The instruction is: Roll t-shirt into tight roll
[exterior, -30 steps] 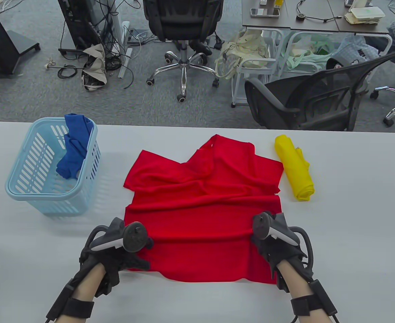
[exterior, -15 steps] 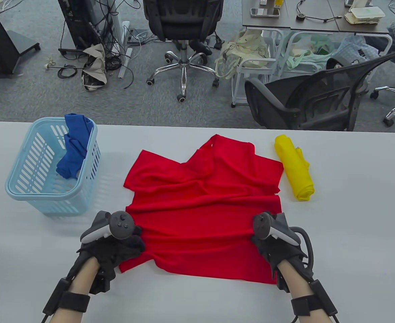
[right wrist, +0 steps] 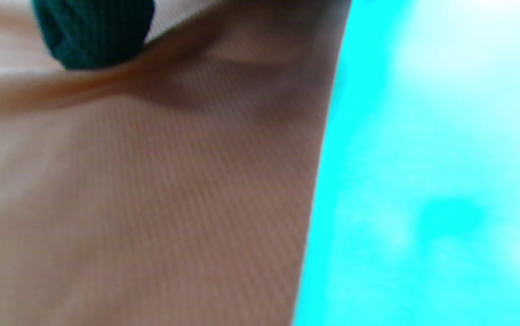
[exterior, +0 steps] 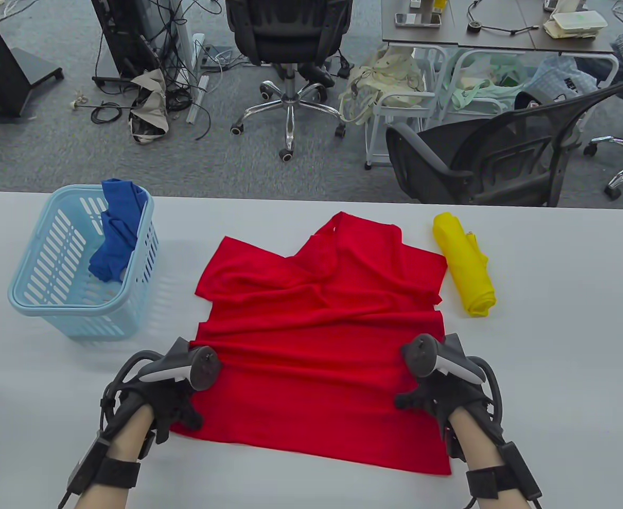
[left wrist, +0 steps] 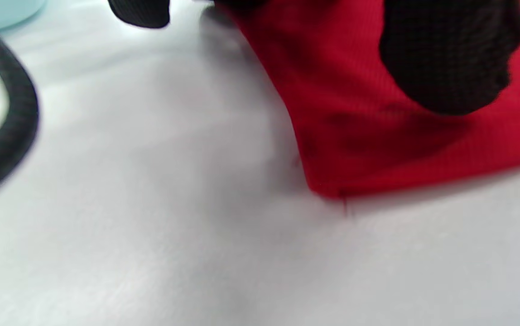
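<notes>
Now both hands point(exterior: 311, 392) on red t-shirt point(exterior: 316, 339)

I see the red t-shirt point(exterior: 316, 339) as matt ribbed knit cloth, the bench point(exterior: 555, 371) smooth matt grey, the basket point(exterior: 51, 307) slotted glossy plastic.

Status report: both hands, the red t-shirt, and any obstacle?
Left hand and right hand both on near corners of red t-shirt. T-shirt spread on table, wrinkled, not yet rolled. Yellow roll lies close beside it.

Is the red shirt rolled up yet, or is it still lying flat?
Still flat. The red shirt lies spread on the table, wrinkled, with no roll started. The yellow one beside it is already rolled.
</notes>
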`<move>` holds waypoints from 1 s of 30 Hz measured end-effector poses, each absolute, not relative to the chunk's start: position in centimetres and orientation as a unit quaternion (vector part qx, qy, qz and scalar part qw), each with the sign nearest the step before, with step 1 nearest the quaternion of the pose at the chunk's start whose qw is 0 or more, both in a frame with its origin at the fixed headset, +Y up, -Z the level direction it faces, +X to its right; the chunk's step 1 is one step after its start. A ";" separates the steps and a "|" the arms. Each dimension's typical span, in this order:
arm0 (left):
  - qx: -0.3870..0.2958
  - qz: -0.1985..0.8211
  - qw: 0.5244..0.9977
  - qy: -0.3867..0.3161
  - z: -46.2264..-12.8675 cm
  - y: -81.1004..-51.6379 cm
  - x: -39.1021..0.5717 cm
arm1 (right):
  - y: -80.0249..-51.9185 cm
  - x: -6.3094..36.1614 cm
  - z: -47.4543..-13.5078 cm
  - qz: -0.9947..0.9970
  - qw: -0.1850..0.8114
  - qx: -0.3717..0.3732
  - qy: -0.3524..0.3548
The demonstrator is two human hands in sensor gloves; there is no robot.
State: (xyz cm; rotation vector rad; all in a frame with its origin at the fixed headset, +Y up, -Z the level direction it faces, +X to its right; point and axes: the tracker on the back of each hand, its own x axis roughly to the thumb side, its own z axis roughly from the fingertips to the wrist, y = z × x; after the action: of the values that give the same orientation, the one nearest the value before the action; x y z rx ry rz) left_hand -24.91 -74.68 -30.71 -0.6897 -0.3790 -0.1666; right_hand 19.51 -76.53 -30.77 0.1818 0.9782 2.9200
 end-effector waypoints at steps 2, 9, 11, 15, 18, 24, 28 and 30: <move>-0.275 -0.026 0.946 -0.169 -30.8 -72.9 -25.1 | -75.8 19.4 -30.5 0.949 -0.004 0.060 0.310; -0.279 -0.006 0.947 -0.160 -30.7 -75.8 -24.0 | -74.8 18.4 -29.9 0.966 -0.019 0.056 0.250; -0.267 -0.057 0.950 -0.149 -30.7 -75.5 -23.3 | -75.8 18.3 -30.3 0.958 0.004 0.065 0.278; -0.209 -0.108 0.963 -0.134 -31.4 -73.6 -22.1 | -76.3 18.4 -30.5 0.954 0.001 0.064 0.293; -0.207 -0.130 0.963 -0.113 -33.7 -72.7 -20.5 | -75.9 18.3 -30.2 0.955 -0.023 0.065 0.289; -0.233 -0.100 0.964 -0.081 -43.6 -72.4 -16.6 | -76.1 18.6 -29.8 0.954 -0.014 0.061 0.293; -0.311 -0.075 0.947 -0.019 -50.0 -76.1 -17.2 | -76.1 18.6 -29.8 0.954 -0.014 0.061 0.294; -0.303 -0.148 0.936 0.096 -52.3 -77.4 -19.4 | -76.1 18.6 -29.7 0.954 -0.018 0.060 0.294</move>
State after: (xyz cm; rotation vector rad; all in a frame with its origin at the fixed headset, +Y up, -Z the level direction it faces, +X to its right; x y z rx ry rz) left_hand -19.42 -77.44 -52.33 -0.6196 0.1959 -0.3019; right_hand 18.61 -76.09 -29.69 0.1908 0.9345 3.0301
